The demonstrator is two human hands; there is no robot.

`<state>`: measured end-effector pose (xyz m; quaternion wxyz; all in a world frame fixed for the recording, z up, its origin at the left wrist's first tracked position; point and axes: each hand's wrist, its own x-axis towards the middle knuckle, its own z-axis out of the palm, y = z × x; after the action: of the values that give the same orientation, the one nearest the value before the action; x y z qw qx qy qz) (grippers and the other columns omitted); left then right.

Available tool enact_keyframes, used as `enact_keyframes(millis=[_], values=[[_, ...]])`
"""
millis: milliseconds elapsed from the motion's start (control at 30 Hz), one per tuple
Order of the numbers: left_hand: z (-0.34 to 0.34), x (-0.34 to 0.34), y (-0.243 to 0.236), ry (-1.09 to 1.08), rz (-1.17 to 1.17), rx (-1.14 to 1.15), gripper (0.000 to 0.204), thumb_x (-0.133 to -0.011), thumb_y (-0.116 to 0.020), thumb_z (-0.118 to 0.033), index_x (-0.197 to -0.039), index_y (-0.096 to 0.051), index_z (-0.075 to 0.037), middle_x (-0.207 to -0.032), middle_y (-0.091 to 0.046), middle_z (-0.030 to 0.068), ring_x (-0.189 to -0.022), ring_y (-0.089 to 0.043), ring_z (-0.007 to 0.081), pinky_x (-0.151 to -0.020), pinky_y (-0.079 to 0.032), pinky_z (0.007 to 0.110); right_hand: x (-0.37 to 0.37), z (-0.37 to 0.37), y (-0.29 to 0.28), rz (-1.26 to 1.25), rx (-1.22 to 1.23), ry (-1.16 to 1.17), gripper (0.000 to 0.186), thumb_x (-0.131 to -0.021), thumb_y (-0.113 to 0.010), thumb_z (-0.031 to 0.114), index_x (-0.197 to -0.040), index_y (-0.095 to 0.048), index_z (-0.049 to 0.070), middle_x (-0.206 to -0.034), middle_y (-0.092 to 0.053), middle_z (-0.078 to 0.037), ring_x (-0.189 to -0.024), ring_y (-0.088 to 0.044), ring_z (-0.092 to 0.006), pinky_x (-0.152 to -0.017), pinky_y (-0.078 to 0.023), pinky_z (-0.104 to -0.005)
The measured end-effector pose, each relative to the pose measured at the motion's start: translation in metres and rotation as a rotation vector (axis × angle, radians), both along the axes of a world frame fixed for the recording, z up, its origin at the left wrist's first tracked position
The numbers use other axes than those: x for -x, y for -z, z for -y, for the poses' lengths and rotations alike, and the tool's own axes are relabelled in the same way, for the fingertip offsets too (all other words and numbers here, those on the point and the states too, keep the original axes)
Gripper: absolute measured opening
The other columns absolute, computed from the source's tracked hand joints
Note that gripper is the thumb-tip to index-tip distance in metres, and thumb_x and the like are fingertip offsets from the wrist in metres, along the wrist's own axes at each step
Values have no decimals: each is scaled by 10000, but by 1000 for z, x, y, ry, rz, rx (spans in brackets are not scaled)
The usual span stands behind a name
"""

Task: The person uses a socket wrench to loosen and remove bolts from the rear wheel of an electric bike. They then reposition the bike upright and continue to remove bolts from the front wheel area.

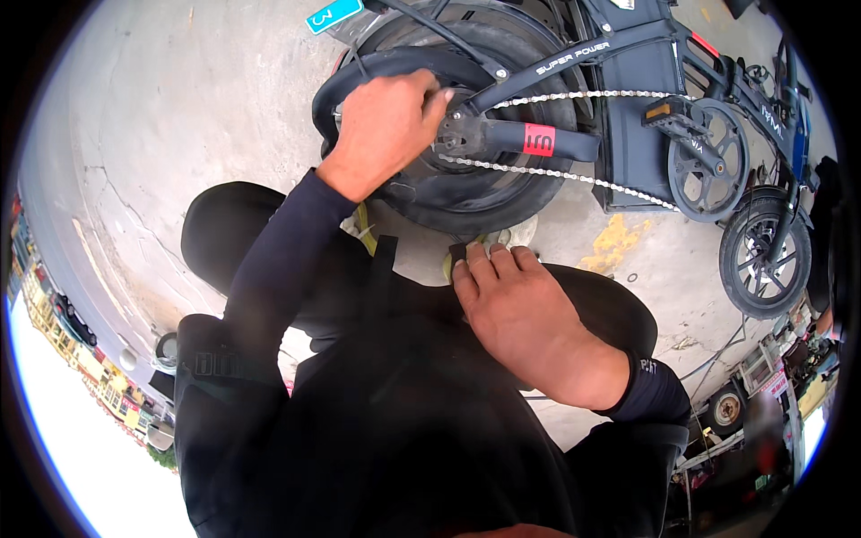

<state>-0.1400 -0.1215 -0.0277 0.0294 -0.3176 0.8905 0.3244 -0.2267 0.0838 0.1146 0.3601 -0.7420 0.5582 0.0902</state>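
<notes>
An electric bike with a black frame (574,58) stands before me, side-on. My left hand (390,121) is at its rear wheel (484,215), beside the hub, fingers curled and thumb pointing toward the axle area. What the fingers hold, if anything, is hidden. A black rubber-like loop (324,99) bulges out at the wheel's left side. The silver chain (601,93) runs between the hub area and the chainring (731,193). My right hand (529,314) lies palm down over my right knee, fingers extended, their tips beside a short dark strip (458,254).
The pedal (662,112) sticks out at the right, with the front wheel (764,255) beyond it. A blue plate (334,15) hangs over the rear wheel. At the lower right, another wheel (725,410) stands among clutter. Grey concrete (188,117) spreads to the left.
</notes>
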Motion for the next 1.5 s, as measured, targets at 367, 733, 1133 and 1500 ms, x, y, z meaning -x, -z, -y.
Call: enact_keyframes(millis=[367,733,1133,1500], values=[[-76,-66,50,-189,124,-561,376,-997,-613,-343,-1083,-606,23,-964,-710,199,-945,-688,410,-837,-524,501,-48,32,-5,-46,12,-59,481,-866,-657,156,-1299,-609,-49,-1329,-616,-225,-1210,-605,-330,-1055,-455,-393],[-79,-68,62,-366,-32,-574,480,-986,-653,-387,-1117,-596,71,-932,-715,224,-871,-712,359,-806,-543,451,-52,29,2,-14,96,-93,381,-868,-639,135,-1197,-656,-54,-1111,-663,-173,-1012,-629,-259,-920,-493,-347],[-66,-57,47,-321,-7,-519,431,-964,-674,-364,-1022,-593,55,-790,-706,175,-813,-704,411,-784,-531,514,-48,33,-1,8,39,-72,378,-882,-626,138,-1206,-655,-55,-1126,-659,-184,-1033,-622,-279,-939,-481,-352],[-71,-49,34,-321,-75,-522,583,-963,-662,-229,-1421,-439,55,-1257,-497,251,-1126,-580,449,-967,-475,501,-42,30,-12,-85,44,-99,444,-900,-605,178,-1278,-630,-53,-1286,-640,-220,-1178,-623,-329,-1017,-472,-387]])
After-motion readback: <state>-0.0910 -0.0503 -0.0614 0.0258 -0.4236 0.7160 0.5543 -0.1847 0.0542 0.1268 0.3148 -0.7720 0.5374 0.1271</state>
